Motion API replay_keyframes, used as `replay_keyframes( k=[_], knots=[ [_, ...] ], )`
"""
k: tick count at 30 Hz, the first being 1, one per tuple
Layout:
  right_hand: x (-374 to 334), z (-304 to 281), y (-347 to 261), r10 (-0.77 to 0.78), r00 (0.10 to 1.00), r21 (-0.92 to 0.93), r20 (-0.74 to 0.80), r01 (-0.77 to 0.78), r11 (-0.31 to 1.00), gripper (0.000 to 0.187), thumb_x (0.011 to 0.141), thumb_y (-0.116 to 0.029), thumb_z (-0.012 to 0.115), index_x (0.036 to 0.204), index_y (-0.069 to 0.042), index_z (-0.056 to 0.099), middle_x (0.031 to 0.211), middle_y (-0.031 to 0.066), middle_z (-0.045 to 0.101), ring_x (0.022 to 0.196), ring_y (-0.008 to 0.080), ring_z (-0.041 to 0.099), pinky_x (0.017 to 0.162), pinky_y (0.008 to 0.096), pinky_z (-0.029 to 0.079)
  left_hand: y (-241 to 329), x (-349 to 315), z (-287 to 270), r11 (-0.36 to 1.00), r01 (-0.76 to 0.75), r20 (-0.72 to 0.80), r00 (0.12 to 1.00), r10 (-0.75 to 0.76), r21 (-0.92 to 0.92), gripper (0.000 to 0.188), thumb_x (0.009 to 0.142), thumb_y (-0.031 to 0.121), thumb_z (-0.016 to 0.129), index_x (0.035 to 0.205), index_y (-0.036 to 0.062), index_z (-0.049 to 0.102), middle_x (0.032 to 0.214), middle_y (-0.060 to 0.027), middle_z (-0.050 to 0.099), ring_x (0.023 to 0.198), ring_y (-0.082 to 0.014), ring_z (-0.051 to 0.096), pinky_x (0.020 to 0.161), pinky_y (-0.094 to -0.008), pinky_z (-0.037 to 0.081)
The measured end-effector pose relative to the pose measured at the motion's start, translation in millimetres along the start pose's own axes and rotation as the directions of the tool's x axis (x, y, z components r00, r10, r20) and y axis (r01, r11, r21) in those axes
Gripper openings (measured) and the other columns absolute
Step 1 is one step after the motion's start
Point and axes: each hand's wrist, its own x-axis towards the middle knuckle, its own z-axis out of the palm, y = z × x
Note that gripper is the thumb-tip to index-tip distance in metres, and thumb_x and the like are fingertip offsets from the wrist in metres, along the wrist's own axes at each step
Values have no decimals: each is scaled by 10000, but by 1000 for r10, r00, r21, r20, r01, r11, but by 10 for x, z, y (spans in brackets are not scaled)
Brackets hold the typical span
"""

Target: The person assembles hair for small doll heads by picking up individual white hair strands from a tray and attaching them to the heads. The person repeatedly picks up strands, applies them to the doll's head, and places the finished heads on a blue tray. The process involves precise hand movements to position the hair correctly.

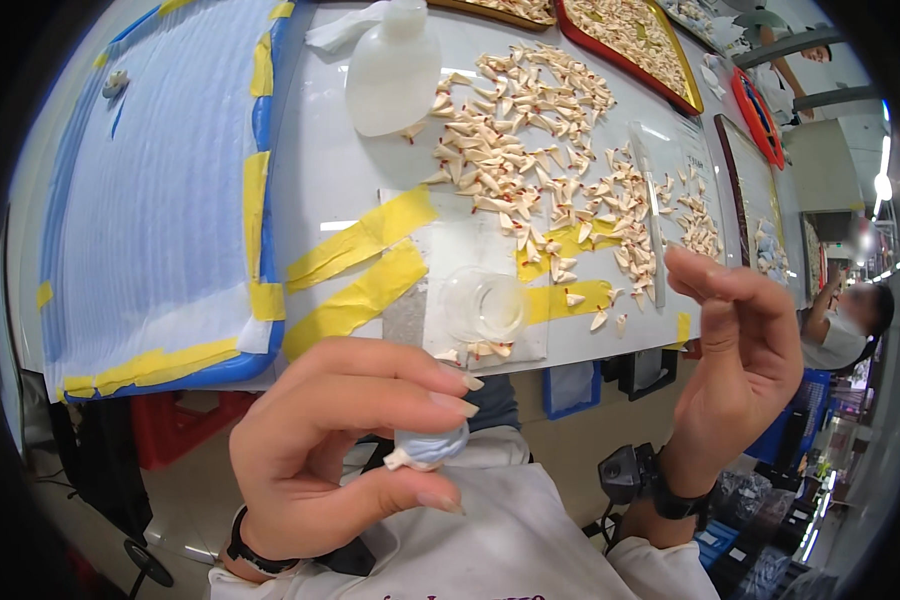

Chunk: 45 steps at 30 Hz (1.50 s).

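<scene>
Between the thumb and fingers of my left hand (320, 440) is a small rounded figurine piece, pale blue with a cream part (432, 446). It is held over my lap, just off the table's near edge. My right hand (740, 350) is raised at the table's near right edge, beside the pile of small cream pointed pieces with red tips (510, 150). Its fingers are bent together with the thumb against them; anything between them is hidden. A clear glass jar (488, 305) stands on the table beyond my left hand.
A white squeeze bottle (394, 80) stands behind the jar. At left lies a blue-edged tray (260, 220) lined with ridged sheet, bearing one small piece (115, 84). A red-rimmed tray (690, 95) of cream pieces is at the back. Another person (845, 320) sits at far right.
</scene>
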Motion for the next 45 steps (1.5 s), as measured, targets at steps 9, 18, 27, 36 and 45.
replay_keyframes(
  k=[9,18,27,36,45],
  knots=[
    [109,17,24,96,967,11,237,-101,995,141,664,98,654,789,42,624,792,123,609,741,161,573,689,249,452,-45,76,-74,975,-122,59,992,112,187,382,626,109,793,901,-12,557,953,-158,495,723,-176,602,557,-212,503],
    [226,171,23,205,900,45,384,-240,970,149,688,-25,687,774,8,571,768,82,556,718,141,516,657,237,403,-31,119,-115,983,-111,124,988,93,149,348,648,68,768,917,-30,570,972,-190,514,764,-224,613,663,-284,528],
    [327,416,-136,-38,769,-344,638,329,879,162,562,-5,683,691,-10,585,737,47,463,682,151,446,634,238,337,-86,132,-131,993,-112,140,984,107,28,357,653,46,759,939,-57,572,981,-205,524,815,-244,611,704,-312,532],
    [306,458,-177,-182,738,-339,650,496,799,179,560,44,668,697,-27,577,729,64,458,661,151,445,590,236,335,-73,119,-81,997,-14,75,997,19,-74,365,661,57,758,942,-55,553,987,-214,519,806,-232,597,649,-293,529],
    [-142,343,-139,-151,762,102,629,112,988,198,679,14,664,794,-123,581,771,42,420,615,88,399,532,179,299,-58,50,69,996,-16,-89,996,8,-91,418,637,179,794,923,-19,563,931,-169,557,774,-177,566,699,-264,462]
  ],
)
